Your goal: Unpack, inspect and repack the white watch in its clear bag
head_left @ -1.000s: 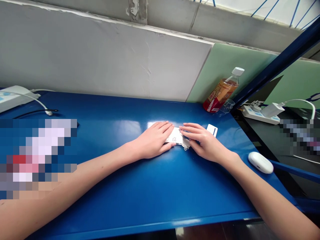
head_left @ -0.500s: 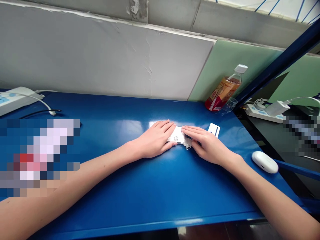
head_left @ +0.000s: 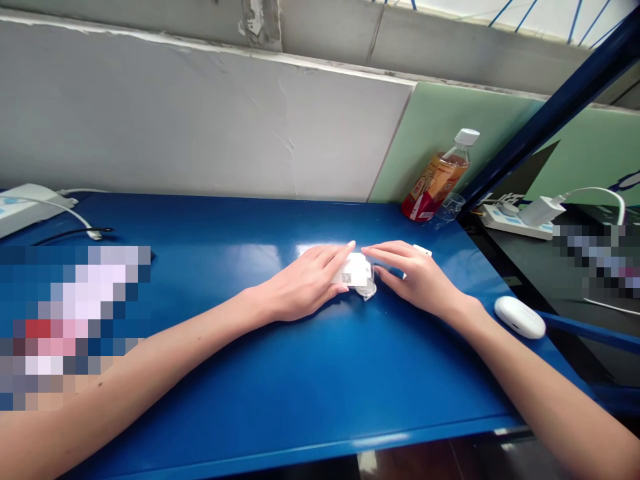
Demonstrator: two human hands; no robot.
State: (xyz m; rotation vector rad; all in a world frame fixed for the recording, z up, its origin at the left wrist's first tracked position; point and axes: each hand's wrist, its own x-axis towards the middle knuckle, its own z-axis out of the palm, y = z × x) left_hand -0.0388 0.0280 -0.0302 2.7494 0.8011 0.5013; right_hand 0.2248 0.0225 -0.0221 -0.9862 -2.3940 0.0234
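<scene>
A small white packet [head_left: 356,270] with a square printed code lies on the blue tabletop [head_left: 300,393]. Its right end looks like clear plastic, and a crumpled whitish piece, too small to make out, shows at its front corner. My left hand [head_left: 307,283] covers the left part of the packet, fingers long and close together along the far side, thumb at the near edge. Just to the right, my right hand [head_left: 420,277] is open, thumb and fingers apart with nothing between them, fingertips near the plastic end. Behind its knuckles a white card [head_left: 423,251] is mostly hidden.
A tilted drink bottle [head_left: 437,180] and a clear plastic cup [head_left: 450,207] stand by the wall. On the right lies a white earbud case [head_left: 520,317]. Power strips [head_left: 30,208] with cables sit at both sides. A blurred patch covers something at left.
My right hand has come off the packet's right end and its fingers have spread. My left hand has rolled slightly onto its side. More of the packet shows, and the view has shifted a little.
</scene>
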